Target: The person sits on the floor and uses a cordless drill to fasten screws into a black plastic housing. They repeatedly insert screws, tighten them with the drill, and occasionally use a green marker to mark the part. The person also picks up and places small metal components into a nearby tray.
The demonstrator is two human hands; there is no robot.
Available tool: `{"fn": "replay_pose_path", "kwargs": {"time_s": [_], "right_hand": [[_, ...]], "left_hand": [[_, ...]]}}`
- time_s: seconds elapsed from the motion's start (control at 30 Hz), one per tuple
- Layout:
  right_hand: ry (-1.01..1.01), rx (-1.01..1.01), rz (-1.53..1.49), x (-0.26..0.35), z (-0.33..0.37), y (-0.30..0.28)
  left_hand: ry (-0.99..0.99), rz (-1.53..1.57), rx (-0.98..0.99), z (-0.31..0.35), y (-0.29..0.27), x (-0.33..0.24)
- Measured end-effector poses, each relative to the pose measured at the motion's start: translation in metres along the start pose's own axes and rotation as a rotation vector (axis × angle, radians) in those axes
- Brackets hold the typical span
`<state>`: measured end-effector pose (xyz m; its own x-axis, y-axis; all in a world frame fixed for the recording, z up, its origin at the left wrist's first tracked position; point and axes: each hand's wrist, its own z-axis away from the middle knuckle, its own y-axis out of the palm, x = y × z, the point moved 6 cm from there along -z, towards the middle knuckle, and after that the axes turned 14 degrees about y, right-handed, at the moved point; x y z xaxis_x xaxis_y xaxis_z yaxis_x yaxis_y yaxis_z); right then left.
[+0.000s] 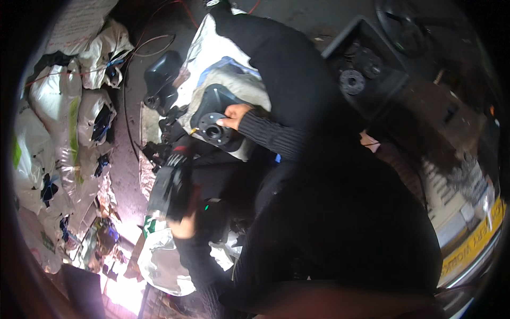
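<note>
My right hand (236, 116) grips the rim of a round black flange (214, 129) with a hole in its middle and smaller holes around it. The flange rests against a black moulded plastic piece (219, 99) lying on a pale sack (245, 85). Closer to me, my left hand (183, 226) is closed around a dark power tool (175, 183), which looks like a drill. Both hand and tool are smeared by motion, and a small green light glows beside them. Where the tool's tip ends cannot be made out.
White plastic bags (56, 111) of dark parts line the left side. Another dark moulded piece (162, 80) lies beyond the sack, near a cable (126, 111). A black bin (390, 87) holds round parts at the far right. A white bag (164, 263) lies by my left forearm.
</note>
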<state>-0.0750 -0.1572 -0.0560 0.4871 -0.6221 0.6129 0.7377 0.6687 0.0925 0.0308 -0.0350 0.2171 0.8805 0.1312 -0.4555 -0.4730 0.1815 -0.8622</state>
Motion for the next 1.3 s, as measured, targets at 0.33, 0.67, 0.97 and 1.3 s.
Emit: {"fn": "replay_pose_path", "kwargs": {"time_s": [0.33, 0.67, 0.97, 1.3], "right_hand": [[-0.494, 0.202, -0.225, 0.094, 0.073, -0.131], [-0.355, -0.389, 1.059, 0.012, -0.079, -0.233], [-0.134, 0.041, 0.441, -0.012, 0.15, -0.299], [-0.207, -0.573, 1.263, -0.275, 0.136, -0.258]], "left_hand": [[-0.287, 0.22, 0.195, 0.141, 0.161, -0.023], [-0.377, 0.231, 0.223, 0.175, 0.187, -0.029], [-0.401, 0.227, 0.267, 0.165, 0.189, -0.016], [-0.402, 0.149, 0.348, 0.149, 0.179, -0.01]]}}
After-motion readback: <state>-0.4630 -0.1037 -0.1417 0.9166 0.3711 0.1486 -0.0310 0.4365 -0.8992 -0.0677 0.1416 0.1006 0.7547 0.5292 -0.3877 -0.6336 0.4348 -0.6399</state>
